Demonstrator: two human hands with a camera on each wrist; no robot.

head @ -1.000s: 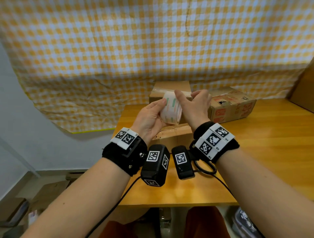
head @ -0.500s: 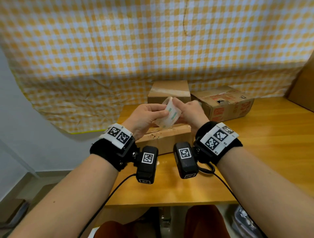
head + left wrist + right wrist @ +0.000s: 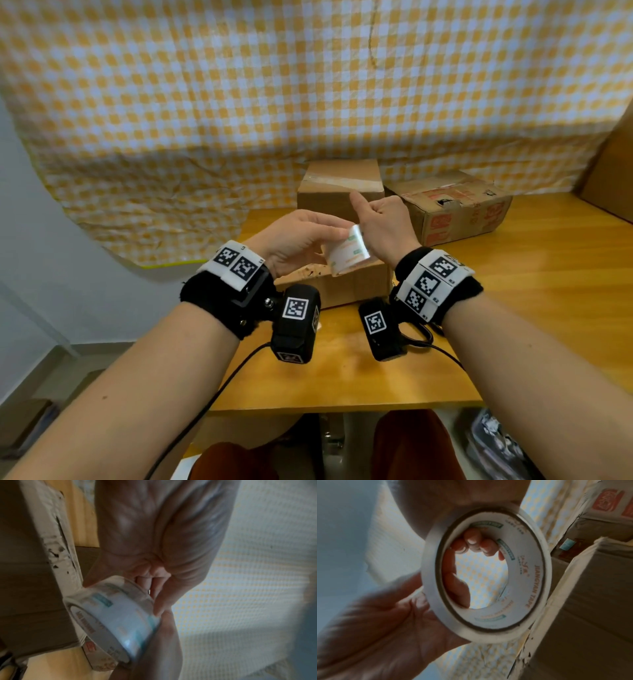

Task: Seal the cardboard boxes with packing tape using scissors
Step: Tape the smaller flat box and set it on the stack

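Note:
A roll of clear packing tape [image 3: 346, 254] with green print is held between both hands just above the near cardboard box [image 3: 363, 286]. My left hand [image 3: 308, 240] grips the roll from the left, fingers curled over its top edge. My right hand [image 3: 380, 224] holds it from the right, with one finger pointing up. The left wrist view shows the tape roll [image 3: 111, 616] blurred beside the box edge [image 3: 56, 555]. In the right wrist view I look through the core of the tape roll [image 3: 529, 582] at curled fingertips [image 3: 472, 540]. No scissors show in any view.
A taped brown box [image 3: 339, 186] stands at the back of the wooden table [image 3: 531, 308]. A worn box with red print [image 3: 459, 209] lies to its right. A yellow checked cloth [image 3: 308, 85] hangs behind. Another cardboard piece [image 3: 613, 171] leans at the far right.
Both hands have come down with the roll, from in front of the back box to just over the near box. The roll has tilted, and a right finger now points up.

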